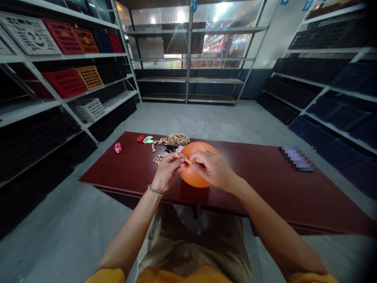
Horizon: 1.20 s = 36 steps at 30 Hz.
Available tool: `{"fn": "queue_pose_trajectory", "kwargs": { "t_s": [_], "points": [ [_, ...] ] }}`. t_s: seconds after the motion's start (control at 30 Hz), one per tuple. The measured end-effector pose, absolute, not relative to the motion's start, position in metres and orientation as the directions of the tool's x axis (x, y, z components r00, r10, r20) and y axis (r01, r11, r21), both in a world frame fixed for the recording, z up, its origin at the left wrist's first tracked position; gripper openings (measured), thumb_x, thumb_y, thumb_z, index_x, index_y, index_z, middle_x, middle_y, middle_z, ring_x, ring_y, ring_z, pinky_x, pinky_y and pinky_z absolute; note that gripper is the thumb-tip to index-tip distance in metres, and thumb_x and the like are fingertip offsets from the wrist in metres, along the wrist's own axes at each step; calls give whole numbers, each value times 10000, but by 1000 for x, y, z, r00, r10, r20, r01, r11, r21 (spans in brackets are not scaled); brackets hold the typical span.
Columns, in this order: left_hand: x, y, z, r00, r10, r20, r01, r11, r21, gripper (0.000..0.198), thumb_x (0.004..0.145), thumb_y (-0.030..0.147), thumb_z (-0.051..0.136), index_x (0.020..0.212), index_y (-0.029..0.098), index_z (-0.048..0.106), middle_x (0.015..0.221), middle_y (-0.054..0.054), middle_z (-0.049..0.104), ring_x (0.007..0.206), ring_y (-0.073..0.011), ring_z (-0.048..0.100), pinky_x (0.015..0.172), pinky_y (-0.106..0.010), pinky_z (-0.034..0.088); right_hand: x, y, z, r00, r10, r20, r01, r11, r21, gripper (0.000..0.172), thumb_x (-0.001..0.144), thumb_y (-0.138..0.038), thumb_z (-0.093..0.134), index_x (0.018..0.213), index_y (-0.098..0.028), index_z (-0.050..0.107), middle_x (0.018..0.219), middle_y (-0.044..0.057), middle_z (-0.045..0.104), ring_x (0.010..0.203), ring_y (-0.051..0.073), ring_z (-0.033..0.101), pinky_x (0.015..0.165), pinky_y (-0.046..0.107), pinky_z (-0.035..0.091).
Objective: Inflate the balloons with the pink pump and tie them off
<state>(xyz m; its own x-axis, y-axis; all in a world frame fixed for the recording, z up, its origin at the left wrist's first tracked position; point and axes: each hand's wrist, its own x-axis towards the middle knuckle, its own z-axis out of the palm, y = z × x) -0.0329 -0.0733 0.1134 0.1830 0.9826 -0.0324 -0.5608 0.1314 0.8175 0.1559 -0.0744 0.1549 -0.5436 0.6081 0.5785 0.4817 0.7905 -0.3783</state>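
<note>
A round, inflated orange balloon [196,179] sits over the table's near edge, partly covered by my hands. Its neck is hidden among my fingers. My left hand [166,172], with a green band at the wrist, is closed in a pinch at the balloon's left side. Between both sets of fingertips runs a short pale tan cord [187,160]. My right hand [214,166] lies across the front of the balloon, thumb and fingers pinched at the cord's right end. Whether the cord goes around the balloon's neck I cannot tell.
On the dark red table [253,181] lie a heap of tan twisted rope [176,139], a pale green piece [148,139], a red patterned piece [140,139] and a pink crumpled piece [118,147]. A blurred flat object [297,158] rests at right. Shelves with crates [64,82] stand around.
</note>
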Motion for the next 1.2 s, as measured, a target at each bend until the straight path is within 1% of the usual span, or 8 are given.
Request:
{"fn": "queue_pose_trajectory", "kwargs": {
  "t_s": [0.1, 0.2, 0.37, 0.6, 0.73, 0.9, 1.03, 1.2],
  "points": [
    [-32, -76, 115, 184, 983, 17, -531, 85, 843, 207, 714, 189, 806, 824, 127, 643, 793, -14, 677, 612, -62, 622, 642, -174, 527, 158, -67, 162, -495, 646, 581, 510, 757, -407, 152, 970, -271, 477, 994, -232, 622, 880, 28, 677, 802, 175, 597, 744, 326, 443],
    [-30, -79, 119, 199, 978, 57, -499, 51, 865, 202, 720, 190, 800, 810, 132, 629, 743, -11, 671, 604, -80, 626, 632, -194, 517, 156, -56, 165, -509, 629, 588, 524, 768, -368, 157, 951, -255, 524, 961, -236, 680, 919, 39, 650, 921, 194, 578, 824, 348, 441],
    [-31, -80, 119, 171, 983, 73, -404, 3, 915, 212, 717, 196, 800, 812, 140, 619, 720, 5, 665, 580, -84, 629, 583, -182, 499, 152, -48, 164, -595, 609, 525, 548, 785, -290, 98, 889, -238, 624, 874, -237, 721, 864, 23, 613, 901, 189, 552, 882, 368, 400],
    [-32, -77, 114, 184, 979, 91, -340, -24, 940, 212, 737, 230, 781, 835, 162, 606, 670, 11, 672, 549, -87, 625, 554, -181, 485, 147, -56, 169, -605, 641, 472, 579, 761, -292, 98, 874, -228, 616, 801, -211, 678, 858, 34, 611, 909, 200, 511, 846, 354, 375],
    [-31, -75, 120, 164, 981, 101, -250, -58, 966, 206, 737, 248, 767, 816, 165, 595, 594, 16, 652, 516, -101, 614, 540, -197, 485, 144, -55, 160, -582, 655, 482, 593, 747, -301, 104, 842, -203, 611, 740, -202, 593, 812, 24, 579, 837, 188, 493, 801, 343, 379],
    [-26, -71, 119, 70, 983, 173, -148, -161, 976, 178, 731, 239, 741, 793, 168, 589, 620, 22, 646, 512, -111, 616, 540, -222, 493, 141, -52, 149, -524, 679, 514, 612, 720, -327, 107, 818, -169, 596, 729, -201, 548, 791, 28, 578, 799, 192, 491, 775, 352, 399],
    [-26, -71, 116, -3, 962, 274, -1, -274, 962, 120, 745, 224, 709, 786, 172, 609, 691, 10, 659, 550, -117, 633, 567, -233, 498, 139, -52, 144, -488, 696, 527, 612, 703, -362, 125, 822, -173, 608, 712, -205, 558, 813, 36, 594, 831, 203, 511, 774, 356, 422],
    [-31, -74, 118, -1, 904, 428, 361, -398, 843, 34, 794, 219, 658, 793, 186, 666, 713, 0, 668, 592, -117, 605, 581, -226, 458, 133, -55, 138, -411, 703, 581, 639, 676, -367, 116, 795, -156, 628, 712, -210, 568, 825, 35, 613, 838, 208, 530, 780, 363, 440]
  ]
}}
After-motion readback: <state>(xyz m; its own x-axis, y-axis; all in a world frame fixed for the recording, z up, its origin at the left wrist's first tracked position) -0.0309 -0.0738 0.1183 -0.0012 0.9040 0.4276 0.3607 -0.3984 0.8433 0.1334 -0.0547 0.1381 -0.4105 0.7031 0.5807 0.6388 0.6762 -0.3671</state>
